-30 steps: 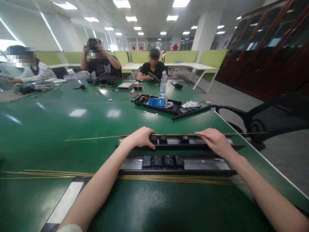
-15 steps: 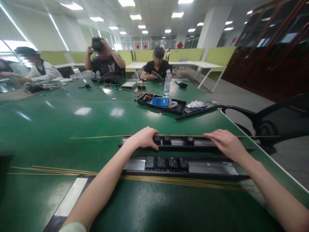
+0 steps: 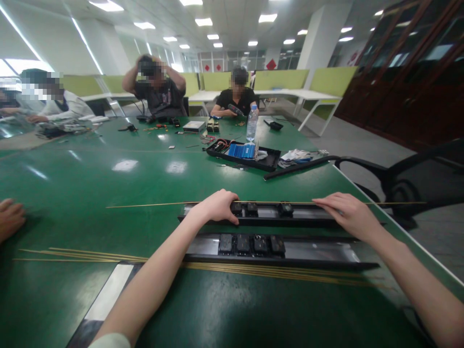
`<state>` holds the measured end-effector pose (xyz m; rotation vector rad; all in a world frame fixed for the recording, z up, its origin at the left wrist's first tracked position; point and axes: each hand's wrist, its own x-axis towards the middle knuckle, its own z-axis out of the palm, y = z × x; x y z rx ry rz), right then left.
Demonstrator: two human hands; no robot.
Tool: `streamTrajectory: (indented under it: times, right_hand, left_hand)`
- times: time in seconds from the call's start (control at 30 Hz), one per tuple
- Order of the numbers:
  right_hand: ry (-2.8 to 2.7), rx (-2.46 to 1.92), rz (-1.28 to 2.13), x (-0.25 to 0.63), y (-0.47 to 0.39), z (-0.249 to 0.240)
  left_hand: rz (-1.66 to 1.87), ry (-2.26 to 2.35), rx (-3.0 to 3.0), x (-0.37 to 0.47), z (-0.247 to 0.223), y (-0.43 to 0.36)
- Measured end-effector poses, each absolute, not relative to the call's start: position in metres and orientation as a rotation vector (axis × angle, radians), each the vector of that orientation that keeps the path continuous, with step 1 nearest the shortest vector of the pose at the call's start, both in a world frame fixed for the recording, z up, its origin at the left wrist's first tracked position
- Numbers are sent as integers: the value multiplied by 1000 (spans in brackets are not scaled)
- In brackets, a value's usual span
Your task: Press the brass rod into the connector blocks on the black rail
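Observation:
A long thin brass-coloured rod (image 3: 268, 202) lies along the far edge of a black channel (image 3: 203, 218) with a shiny inside. My left hand (image 3: 218, 207) is closed over this channel, thumb on the near side; its fingertips are hidden behind small black blocks (image 3: 251, 209). My right hand (image 3: 342, 211) pinches the rod between thumb and fingers farther right. Nearer to me lies a second black channel (image 3: 311, 247) holding several square black blocks (image 3: 242, 243). Several more thin rods (image 3: 275, 273) lie along its near side, partly beneath my left forearm.
Another person's hand (image 3: 10, 218) rests at the left edge. Beyond the channels are a black tray (image 3: 271, 160) with a blue finned part (image 3: 242, 151), a water bottle (image 3: 252, 124), gloves (image 3: 295, 158) and a black bar (image 3: 300, 167). A chair (image 3: 409, 179) stands right.
My right hand has shifted slightly right along with the rod. My left hand stays in place. Another person's hand has come in at the left edge.

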<state>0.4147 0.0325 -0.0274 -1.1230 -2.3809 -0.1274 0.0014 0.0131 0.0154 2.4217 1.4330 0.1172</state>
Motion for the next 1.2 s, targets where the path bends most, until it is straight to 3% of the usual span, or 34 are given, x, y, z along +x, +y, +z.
streamTrajectory:
  times: [1.2]
  right_hand:
    - [-2418,-1257,15,449,43,-23]
  left_hand:
    - [112,1438,2442,2,15,13]
